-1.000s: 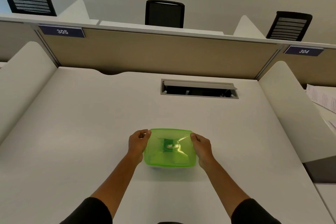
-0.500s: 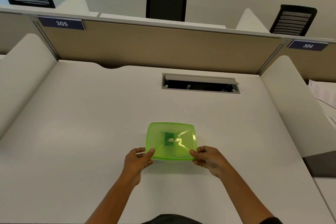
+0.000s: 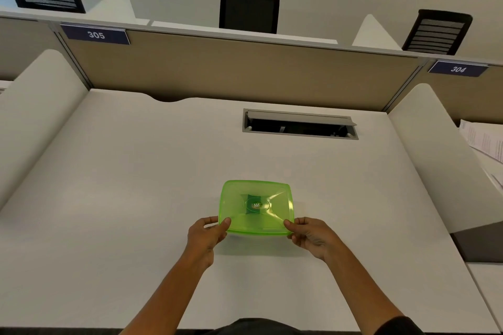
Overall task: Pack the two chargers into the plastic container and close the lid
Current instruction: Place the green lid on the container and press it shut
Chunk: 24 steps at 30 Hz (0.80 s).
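Right now, in the head view, a green plastic container (image 3: 255,207) is sitting on the white desk (image 3: 122,198), near the middle and somewhat toward the front edge, with its translucent green lid (image 3: 269,219) lying on top. Both hands are pinching the lid's near corners: the left hand (image 3: 205,236) is curling around the near left corner, thumb on top and fingers tucked below the rim, and the right hand (image 3: 313,235) is doing the same at the near right corner. Each hand is closing only partway, gripping the lid's edge and nothing else. The chargers are not showing anywhere on the desk; a dark patch with a small label is showing at the lid's centre, but whether chargers are lying beneath it I cannot tell. Judging by the grip, the lid is being pressed or seated along the near edge, so the task is looking close to done. The box is looking light and thin-walled, so it is likely flexing under pressure and sliding easily on the smooth desk; taking hold at the corners and rim, where the plastic is stiffest, is looking wiser than pushing the bendy middle. Beyond it, an open cable hatch (image 3: 299,125) is sitting toward the desk's back edge, well apart from the box.
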Tool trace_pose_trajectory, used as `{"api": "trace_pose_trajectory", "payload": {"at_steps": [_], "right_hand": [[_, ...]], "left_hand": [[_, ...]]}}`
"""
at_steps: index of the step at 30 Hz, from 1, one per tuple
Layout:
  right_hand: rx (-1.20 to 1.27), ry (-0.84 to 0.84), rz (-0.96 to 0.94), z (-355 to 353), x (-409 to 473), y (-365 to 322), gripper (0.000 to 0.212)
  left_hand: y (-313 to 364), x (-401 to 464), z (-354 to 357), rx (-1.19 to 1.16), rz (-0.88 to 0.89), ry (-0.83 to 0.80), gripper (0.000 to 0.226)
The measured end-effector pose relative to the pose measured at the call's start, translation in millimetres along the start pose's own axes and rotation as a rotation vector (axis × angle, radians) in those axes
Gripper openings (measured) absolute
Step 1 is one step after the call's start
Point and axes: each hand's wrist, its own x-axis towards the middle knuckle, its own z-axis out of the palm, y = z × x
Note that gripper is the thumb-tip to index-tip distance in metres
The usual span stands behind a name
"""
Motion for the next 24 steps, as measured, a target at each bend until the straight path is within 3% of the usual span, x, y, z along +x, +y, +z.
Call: {"api": "trace_pose_trajectory", "payload": {"at_steps": [18, 24], "right_hand": [[0.041, 0.033, -0.03, 2.2, 6.7, 3.0, 0.037], [0.042, 0.013, -0.04, 0.8, 9.1, 3.0, 0.035]], "left_hand": [[-4.2, 0.2, -4.4, 0.009, 0.001, -0.012, 0.037], [-6.5, 0.0, -2.4, 0.117, 0.104, -0.003, 0.04]]}}
